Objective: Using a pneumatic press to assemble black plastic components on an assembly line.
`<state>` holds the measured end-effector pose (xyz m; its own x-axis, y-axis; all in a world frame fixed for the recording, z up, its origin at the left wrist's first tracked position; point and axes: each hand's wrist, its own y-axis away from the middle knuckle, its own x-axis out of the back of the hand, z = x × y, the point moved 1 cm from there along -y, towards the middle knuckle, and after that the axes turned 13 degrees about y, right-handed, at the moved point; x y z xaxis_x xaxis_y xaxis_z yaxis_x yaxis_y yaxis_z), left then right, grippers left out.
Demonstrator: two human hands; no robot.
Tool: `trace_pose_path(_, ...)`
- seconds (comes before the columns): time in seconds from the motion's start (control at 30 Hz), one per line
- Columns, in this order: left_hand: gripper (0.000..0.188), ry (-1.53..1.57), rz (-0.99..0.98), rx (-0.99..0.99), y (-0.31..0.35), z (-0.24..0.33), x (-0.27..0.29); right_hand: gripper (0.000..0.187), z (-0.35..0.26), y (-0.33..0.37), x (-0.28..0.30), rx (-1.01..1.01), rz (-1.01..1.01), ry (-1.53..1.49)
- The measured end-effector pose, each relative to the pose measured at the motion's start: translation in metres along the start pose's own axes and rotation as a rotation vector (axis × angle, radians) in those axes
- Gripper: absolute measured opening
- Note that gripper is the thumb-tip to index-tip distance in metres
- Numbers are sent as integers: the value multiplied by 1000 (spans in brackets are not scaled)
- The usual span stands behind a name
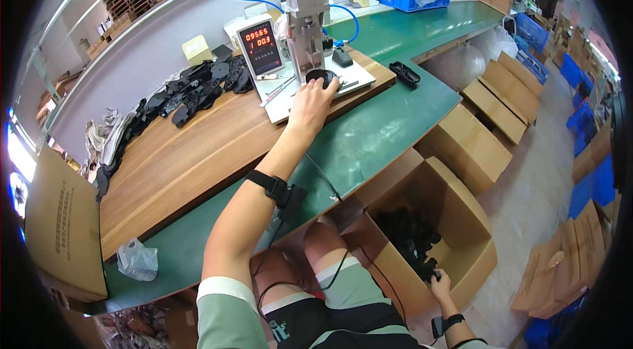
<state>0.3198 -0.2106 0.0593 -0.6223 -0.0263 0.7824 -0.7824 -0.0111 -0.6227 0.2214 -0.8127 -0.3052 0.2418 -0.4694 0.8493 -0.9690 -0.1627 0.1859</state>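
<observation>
My left hand (310,103) reaches up to the press (304,26), its fingers closed on a black plastic part (319,76) that rests on the machine's pale base plate (282,111). Down on the right, my right hand (443,285) is at the near side of an open cardboard box (461,217). Its fingers are bent round a small black piece (435,276), whose shape is mostly hidden. A heap of similar black parts (405,237) lies inside that box.
A counter with red digits (262,45) stands left of the press. Black parts (191,88) are piled on the wooden board (178,164). A black tray-like part (404,74) lies on the green bench (369,131). More cartons (468,144) stand right; a plastic bag (138,260) sits near left.
</observation>
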Motion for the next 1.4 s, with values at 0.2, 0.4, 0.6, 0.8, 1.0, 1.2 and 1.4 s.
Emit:
trace_pose_path(0.2,44,-4,28,-14,-3,10,8,37,26,-35,-58,-104,-428,-270)
trace_pose_path(0.4,42,51,88,-56,2,2,2,22,-226,-68,33,719,218,-142)
trace_pose_path(0.6,52,101,-33,58,5,-12,12,44,-488,-85,152,1206,536,-160)
trace_pose_path(0.8,112,350,14,148,3,-4,14,60,-593,-178,129,1198,533,91)
trace_pose_path(1.0,77,539,84,136,9,-16,24,45,-613,-204,121,1248,629,220)
trace_pose_path(1.2,56,349,161,406,54,-132,42,40,-607,-213,133,1295,538,161)
trace_pose_path(1.4,62,-54,57,755,161,-246,46,40,-617,-204,127,1299,505,129)
